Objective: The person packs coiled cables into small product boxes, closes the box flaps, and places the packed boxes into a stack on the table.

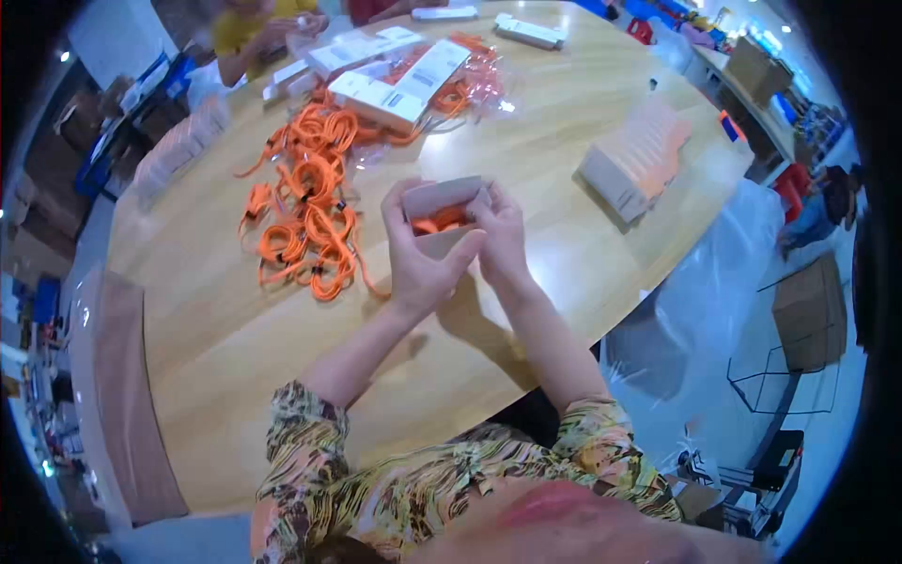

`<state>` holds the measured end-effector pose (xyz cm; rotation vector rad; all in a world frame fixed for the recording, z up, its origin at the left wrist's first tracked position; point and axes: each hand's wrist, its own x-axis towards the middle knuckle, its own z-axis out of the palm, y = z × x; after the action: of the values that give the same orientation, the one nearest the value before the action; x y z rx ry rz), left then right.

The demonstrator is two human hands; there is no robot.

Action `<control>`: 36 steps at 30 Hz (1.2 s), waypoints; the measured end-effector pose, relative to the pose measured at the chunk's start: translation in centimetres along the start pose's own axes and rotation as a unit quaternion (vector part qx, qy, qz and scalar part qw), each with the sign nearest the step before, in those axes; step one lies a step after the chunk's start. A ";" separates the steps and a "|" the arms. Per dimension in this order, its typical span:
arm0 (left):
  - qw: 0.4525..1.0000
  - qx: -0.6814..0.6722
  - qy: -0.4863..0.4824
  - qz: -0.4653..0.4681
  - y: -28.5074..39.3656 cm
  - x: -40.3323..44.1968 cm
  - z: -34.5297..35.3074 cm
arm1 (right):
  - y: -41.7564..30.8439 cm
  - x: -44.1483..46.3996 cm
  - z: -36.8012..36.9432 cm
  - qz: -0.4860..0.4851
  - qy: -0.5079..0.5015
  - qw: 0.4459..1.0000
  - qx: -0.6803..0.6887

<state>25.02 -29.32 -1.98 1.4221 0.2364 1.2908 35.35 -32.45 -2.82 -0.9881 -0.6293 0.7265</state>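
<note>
Box of white cardboard [434, 247], clasped between left hand [418, 263] and right hand [504, 235]: bundled orange cord [443, 222] inside, rectangular flap [442, 195] unclosed; coiled orange cords [312, 177] lie unboxed.

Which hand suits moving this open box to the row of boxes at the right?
Probably the right hand: it holds the open box on the side nearer that row of boxes; the left hand is farther from it.

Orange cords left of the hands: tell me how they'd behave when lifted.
The orange cords would probably flop and sag, since they lie in loose, bending loops. Lifting one might drag others along, as their coils overlap.
</note>
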 end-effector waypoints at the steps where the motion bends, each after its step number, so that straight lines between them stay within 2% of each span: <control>1: 0.995 0.092 0.027 0.002 0.1 0.0 0.5 | 0.1 -0.2 0.0 -0.002 -0.008 1.000 0.021; 3: 0.989 0.135 0.051 -0.031 0.8 0.1 0.6 | 0.8 -0.6 0.0 -0.012 -0.025 0.998 0.060; 4: 0.990 0.128 0.049 -0.027 0.7 0.3 0.4 | 0.6 -0.9 0.2 -0.003 -0.018 0.999 0.031; 6: 0.990 0.099 0.076 -0.068 0.4 0.2 -0.2 | -0.1 -1.3 0.5 -0.002 -0.045 0.993 0.107; 9: 0.985 0.108 0.112 -0.076 -0.2 0.8 -0.9 | -0.8 -1.6 0.6 0.008 -0.083 0.987 0.139; 11: 0.978 0.102 0.101 -0.149 -0.2 1.0 -1.4 | 0.1 -1.2 0.3 0.033 -0.068 0.984 0.164; 17: 0.977 0.029 0.029 -0.210 -1.6 0.9 -2.9 | 0.4 -0.8 -0.2 0.027 -0.087 0.993 0.075; 21: 0.961 -0.191 -0.068 -0.188 -1.6 0.8 -4.5 | 1.0 -0.6 -0.5 -0.052 -0.086 0.995 0.011; 22: 0.961 -0.192 -0.068 -0.188 -1.5 1.1 -4.8 | 1.0 -0.5 -0.5 -0.052 -0.087 0.995 0.010; 26: 0.916 -0.252 -0.155 -0.272 0.0 2.8 -6.3 | 1.0 -0.8 -0.1 -0.177 -0.082 0.978 -0.075; 27: 0.916 -0.251 -0.153 -0.273 0.0 2.9 -6.5 | 1.1 -0.7 -0.1 -0.175 -0.083 0.978 -0.074; 31: 0.921 -0.232 -0.152 -0.274 0.1 3.3 -6.9 | 0.8 0.4 -1.2 -0.279 -0.136 0.931 -0.190; 33: 0.912 -0.243 -0.175 -0.280 -0.2 3.9 -7.0 | -0.2 0.4 -1.5 -0.160 -0.161 0.965 -0.134; 34: 0.903 -0.253 -0.197 -0.286 -0.4 4.1 -7.0 | -0.6 0.7 -1.6 -0.152 -0.160 0.966 -0.135; 36: 0.882 -0.272 -0.233 -0.305 -0.8 3.9 -7.6 | -0.8 1.2 -1.5 -0.043 -0.166 0.979 -0.109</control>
<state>20.95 -21.82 -2.35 1.0027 -0.0158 0.4161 37.44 -32.55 -2.56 -1.0410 -1.0545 0.7636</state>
